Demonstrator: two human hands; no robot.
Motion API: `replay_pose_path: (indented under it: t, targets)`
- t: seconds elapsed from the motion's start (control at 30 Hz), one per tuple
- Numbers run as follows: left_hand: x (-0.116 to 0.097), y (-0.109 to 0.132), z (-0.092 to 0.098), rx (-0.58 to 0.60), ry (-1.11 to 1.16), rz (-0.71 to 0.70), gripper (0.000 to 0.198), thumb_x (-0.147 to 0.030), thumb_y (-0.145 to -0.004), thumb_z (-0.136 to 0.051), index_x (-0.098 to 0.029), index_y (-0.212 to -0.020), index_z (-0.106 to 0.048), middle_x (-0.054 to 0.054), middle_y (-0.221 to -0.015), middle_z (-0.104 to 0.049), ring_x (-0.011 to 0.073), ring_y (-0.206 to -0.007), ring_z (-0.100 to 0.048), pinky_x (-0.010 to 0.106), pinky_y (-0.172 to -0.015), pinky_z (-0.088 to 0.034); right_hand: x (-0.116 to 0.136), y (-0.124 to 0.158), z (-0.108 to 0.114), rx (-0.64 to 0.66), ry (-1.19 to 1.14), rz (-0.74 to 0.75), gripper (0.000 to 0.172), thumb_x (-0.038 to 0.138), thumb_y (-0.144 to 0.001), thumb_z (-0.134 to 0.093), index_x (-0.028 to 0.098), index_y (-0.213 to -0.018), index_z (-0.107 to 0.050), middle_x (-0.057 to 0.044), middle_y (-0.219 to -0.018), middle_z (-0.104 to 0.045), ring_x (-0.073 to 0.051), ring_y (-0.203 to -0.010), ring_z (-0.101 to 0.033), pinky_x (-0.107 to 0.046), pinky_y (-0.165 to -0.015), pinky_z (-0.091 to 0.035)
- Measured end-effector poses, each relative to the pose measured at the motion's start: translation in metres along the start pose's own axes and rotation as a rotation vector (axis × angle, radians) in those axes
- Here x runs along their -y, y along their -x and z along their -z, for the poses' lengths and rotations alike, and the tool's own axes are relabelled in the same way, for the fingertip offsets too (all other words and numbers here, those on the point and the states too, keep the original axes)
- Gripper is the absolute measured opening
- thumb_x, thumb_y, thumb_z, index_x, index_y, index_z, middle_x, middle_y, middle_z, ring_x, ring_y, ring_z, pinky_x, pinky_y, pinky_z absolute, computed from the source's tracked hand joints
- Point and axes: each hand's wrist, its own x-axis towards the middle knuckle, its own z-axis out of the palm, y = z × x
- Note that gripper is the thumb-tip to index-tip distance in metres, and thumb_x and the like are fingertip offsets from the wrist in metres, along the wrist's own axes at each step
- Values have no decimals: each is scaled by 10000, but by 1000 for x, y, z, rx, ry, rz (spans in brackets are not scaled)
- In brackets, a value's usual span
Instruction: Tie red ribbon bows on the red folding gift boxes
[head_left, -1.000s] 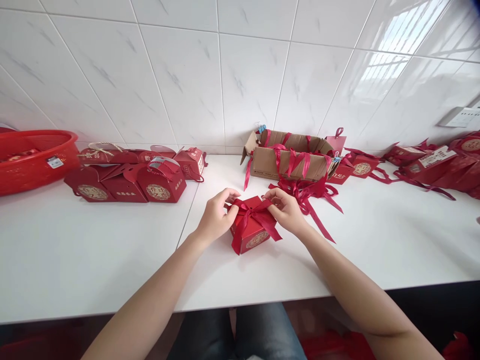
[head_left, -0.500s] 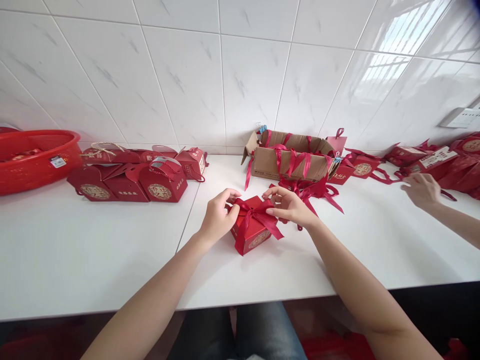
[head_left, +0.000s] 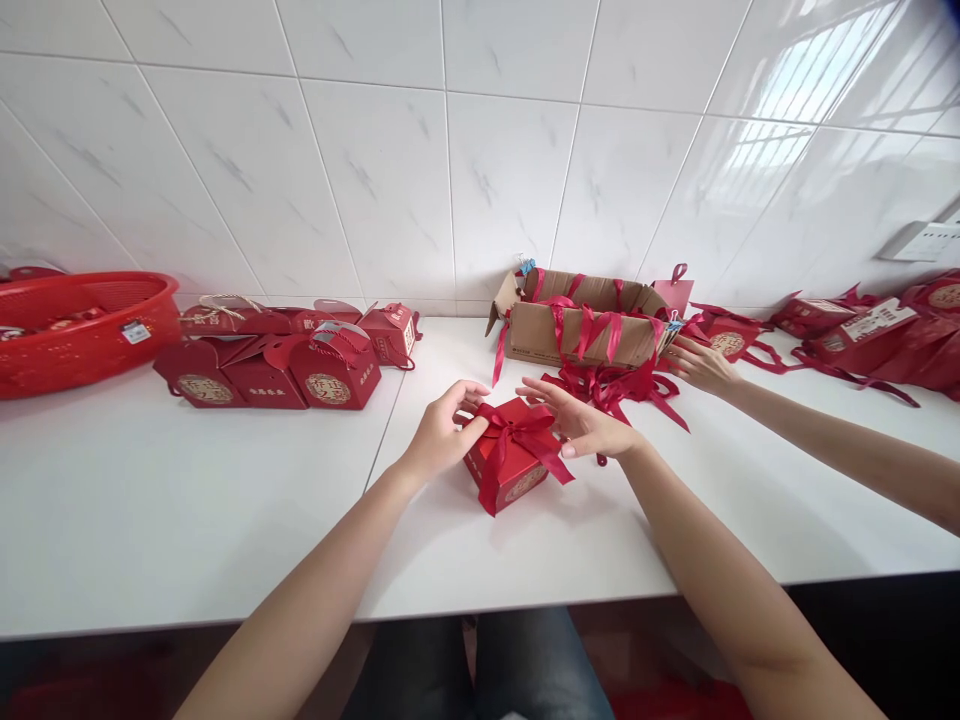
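Observation:
A small red gift box (head_left: 517, 472) with a gold emblem sits on the white counter (head_left: 225, 500), tied with a red ribbon bow (head_left: 525, 428). My left hand (head_left: 444, 432) rests against the box's left side, fingers curled onto the bow's left loop. My right hand (head_left: 583, 420) hovers at the bow's right side with its fingers stretched out and apart, holding nothing. Loose red ribbons (head_left: 626, 388) lie just behind my right hand.
A cardboard box (head_left: 581, 318) draped with ribbons stands at the wall. Another person's hand (head_left: 697, 365) reaches in from the right toward it. Finished red boxes (head_left: 292, 355) sit at left beside a red basket (head_left: 75, 325). Flat red boxes (head_left: 862, 330) are piled at the right.
My right hand has let go of the bow and opened. The other person's hand moved left from the right pile to the cardboard box.

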Motion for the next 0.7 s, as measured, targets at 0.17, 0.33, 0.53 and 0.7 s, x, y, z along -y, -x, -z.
replay_pose_path:
  t: [0.17, 0.33, 0.53, 0.7]
  targets:
    - [-5, -4, 19, 292, 175, 96, 365, -272, -773, -595, -211, -1121, -504, 66, -1073, -570, 196, -1014, -559, 330, -864, -467, -8, 5, 10, 122, -121, -59, 1015, 298, -655, -779, 395, -1454, -160, -58, -1536, -141, -249, -1364, -264, -442, -1075, -286]
    - [-4, -5, 25, 392, 257, 151, 427, -206, -735, -583, -227, -1154, -501, 68, -1174, -540, 231, -1143, -488, 361, -926, -430, -14, 7, 14, 155, -186, -96, 978, 222, -674, -751, 365, -1457, -184, -77, -1471, -307, -226, -1318, -337, -409, -1054, -310]
    - [9, -7, 22, 372, 319, 160, 410, -226, -763, -588, -237, -1166, -510, 63, -1178, -545, 235, -1144, -487, 375, -942, -410, -15, -1, 4, 112, -156, -144, 968, 149, -652, -765, 321, -1447, -241, -98, -1457, -341, -243, -1309, -352, -396, -1017, -367]
    - [19, -10, 20, 266, 413, 139, 378, -264, -767, -619, -214, -1131, -534, 69, -1153, -566, 221, -1125, -508, 374, -965, -395, -13, -3, 3, 5, -139, -77, 809, 162, -620, -786, 278, -1337, -429, -92, -1332, -478, -244, -1197, -465, -375, -925, -453]
